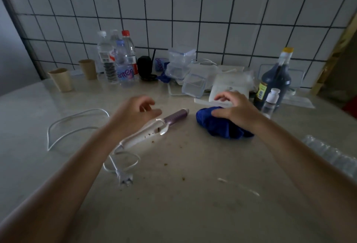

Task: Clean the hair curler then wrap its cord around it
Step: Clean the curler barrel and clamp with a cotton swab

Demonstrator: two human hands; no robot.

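Note:
A hair curler (154, 129) with a white handle and a purple barrel lies diagonally on the counter, with brown specks on its handle. Its white cord (77, 126) loops out to the left and ends in a plug (125, 180) near the front. My left hand (135, 113) hovers just above the curler's handle, fingers curled and apart, holding nothing. A crumpled blue cloth (218, 125) lies to the right of the barrel tip. My right hand (233, 109) rests on top of the cloth with its fingers spread.
Brown crumbs (182, 178) dot the counter in front of the curler. Along the tiled wall stand two paper cups (60, 79), water bottles (116, 61), clear plastic boxes (180, 63), a dark sauce bottle (274, 80) and a small white-capped bottle (270, 101). Bubble wrap (332, 155) lies at right.

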